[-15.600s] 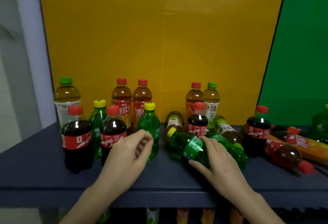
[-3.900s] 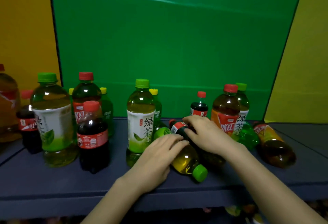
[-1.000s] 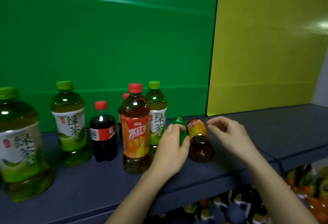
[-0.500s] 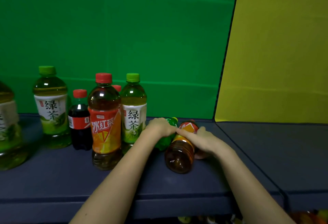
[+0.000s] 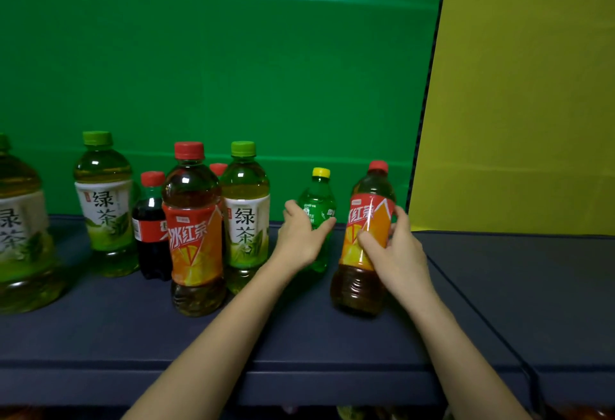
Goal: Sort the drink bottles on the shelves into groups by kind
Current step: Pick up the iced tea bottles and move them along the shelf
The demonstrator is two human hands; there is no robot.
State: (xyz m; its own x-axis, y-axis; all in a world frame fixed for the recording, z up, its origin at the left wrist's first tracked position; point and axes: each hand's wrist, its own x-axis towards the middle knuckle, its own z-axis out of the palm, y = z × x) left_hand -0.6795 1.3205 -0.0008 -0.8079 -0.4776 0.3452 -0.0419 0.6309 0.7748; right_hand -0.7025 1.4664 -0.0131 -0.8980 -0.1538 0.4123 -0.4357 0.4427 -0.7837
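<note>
Two bottles are in hand. The left hand (image 5: 301, 236) curls round the soda (image 5: 318, 201), a small green bottle that stands upright on the shelf (image 5: 100, 326), yellow cap up, just beyond the palm. The right hand (image 5: 397, 255) grips a red tea (image 5: 364, 220) by its label, thumb across the front and fingers round the right side. Its long axis is near vertical, with the red cap up and leaning slightly right. Its base is low at the shelf, left of the wrist, but I cannot tell whether it bears there. The soda is just left of this bottle and further back. Red teas number two: the held one and another red tea (image 5: 193, 230) upright to the left. Green teas number three, all upright: one green tea (image 5: 20, 233) cut by the left edge, a second (image 5: 103, 210), and a third (image 5: 247, 220) beside the left hand. One cola (image 5: 151, 230) stands between them. A red cap (image 5: 218, 168) shows behind, its bottle hidden.
</note>
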